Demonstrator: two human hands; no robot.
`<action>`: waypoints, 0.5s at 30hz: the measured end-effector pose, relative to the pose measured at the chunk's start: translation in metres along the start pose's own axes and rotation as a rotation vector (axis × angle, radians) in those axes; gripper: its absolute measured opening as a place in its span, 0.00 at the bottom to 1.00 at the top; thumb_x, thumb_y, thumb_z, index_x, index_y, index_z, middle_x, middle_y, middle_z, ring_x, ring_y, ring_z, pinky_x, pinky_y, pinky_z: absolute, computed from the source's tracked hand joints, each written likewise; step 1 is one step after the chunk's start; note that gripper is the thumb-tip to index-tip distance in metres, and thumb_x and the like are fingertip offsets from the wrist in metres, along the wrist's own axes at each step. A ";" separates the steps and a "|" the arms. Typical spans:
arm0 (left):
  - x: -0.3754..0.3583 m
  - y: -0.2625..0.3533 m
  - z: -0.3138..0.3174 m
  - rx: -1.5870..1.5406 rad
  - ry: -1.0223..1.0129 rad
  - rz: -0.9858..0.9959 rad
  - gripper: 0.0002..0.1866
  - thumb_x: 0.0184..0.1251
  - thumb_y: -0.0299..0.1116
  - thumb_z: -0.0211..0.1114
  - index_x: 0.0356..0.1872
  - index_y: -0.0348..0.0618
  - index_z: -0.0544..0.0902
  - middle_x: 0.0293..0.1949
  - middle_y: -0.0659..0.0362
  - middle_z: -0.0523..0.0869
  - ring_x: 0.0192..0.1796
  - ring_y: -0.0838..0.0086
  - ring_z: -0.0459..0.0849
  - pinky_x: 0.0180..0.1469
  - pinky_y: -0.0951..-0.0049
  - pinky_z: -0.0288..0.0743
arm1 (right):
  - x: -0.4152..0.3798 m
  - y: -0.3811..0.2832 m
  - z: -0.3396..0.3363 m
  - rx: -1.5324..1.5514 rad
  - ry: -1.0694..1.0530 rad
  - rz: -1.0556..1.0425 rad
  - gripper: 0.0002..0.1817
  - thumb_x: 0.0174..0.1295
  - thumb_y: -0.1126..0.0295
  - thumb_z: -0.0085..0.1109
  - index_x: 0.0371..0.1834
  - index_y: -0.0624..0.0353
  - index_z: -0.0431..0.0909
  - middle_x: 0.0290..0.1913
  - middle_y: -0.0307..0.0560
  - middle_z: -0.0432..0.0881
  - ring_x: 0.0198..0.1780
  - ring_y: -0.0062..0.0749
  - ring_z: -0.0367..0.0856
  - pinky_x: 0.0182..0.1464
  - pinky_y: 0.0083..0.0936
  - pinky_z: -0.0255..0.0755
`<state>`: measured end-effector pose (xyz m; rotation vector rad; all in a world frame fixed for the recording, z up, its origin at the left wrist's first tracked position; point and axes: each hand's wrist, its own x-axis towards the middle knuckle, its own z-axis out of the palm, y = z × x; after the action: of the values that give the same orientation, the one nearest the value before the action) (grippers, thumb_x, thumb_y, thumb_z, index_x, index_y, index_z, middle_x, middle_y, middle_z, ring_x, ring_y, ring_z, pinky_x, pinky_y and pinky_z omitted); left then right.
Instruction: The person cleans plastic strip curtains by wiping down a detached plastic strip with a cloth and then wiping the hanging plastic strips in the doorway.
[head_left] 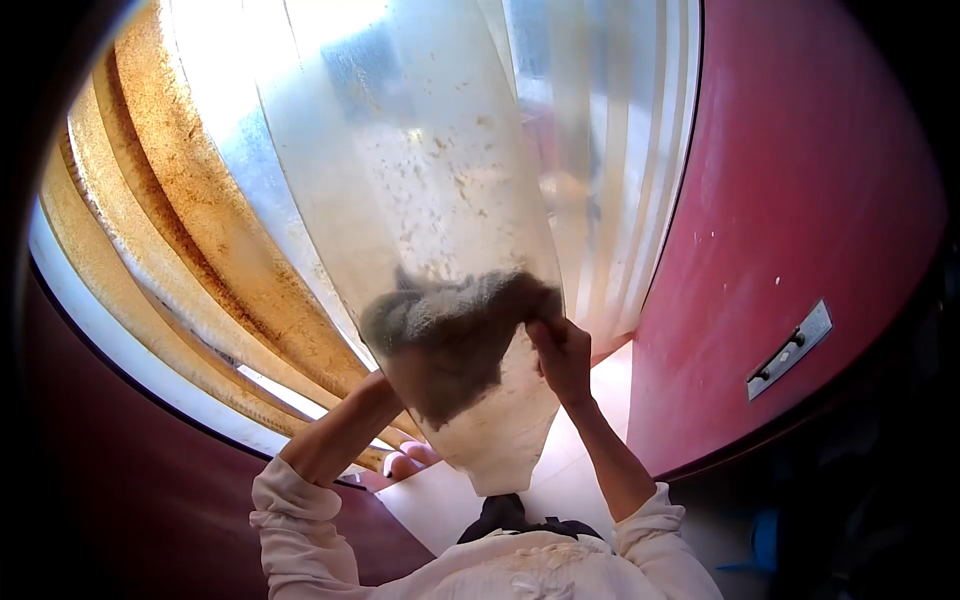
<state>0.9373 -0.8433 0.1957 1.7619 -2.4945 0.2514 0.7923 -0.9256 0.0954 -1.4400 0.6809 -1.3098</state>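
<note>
A long translucent plastic curtain strip (440, 190), marked with brown specks, hangs in front of me, its lower end close to my body. My right hand (563, 355) is closed on the strip's right edge, thumb and fingers pinching beside a dark grey-green cloth (450, 315). The cloth is bunched against the strip and appears dimly through the plastic. Behind the strip, my left hand (408, 368) reaches in from the left and holds the cloth. Its fingers are mostly hidden by the cloth and the cloudy plastic.
More curtain strips hang on both sides, with yellow-brown stained ones (190, 200) bundled at the left. A red door panel (800, 150) with a metal latch plate (790, 350) stands at the right. Pale floor tiles (420, 510) and toes (400, 464) show below.
</note>
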 end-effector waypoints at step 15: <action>0.002 -0.024 -0.080 0.822 0.683 -0.274 0.15 0.47 0.43 0.70 0.26 0.42 0.79 0.20 0.64 0.76 0.24 0.74 0.77 0.28 0.74 0.75 | -0.027 0.006 0.047 0.098 -0.025 0.033 0.30 0.52 0.50 0.67 0.09 0.58 0.60 0.09 0.31 0.60 0.16 0.12 0.54 0.16 0.20 0.50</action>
<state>0.9562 -0.8386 0.2766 1.7428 -1.7123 1.6977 0.8311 -0.8884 0.0854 -1.3586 0.6135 -1.2805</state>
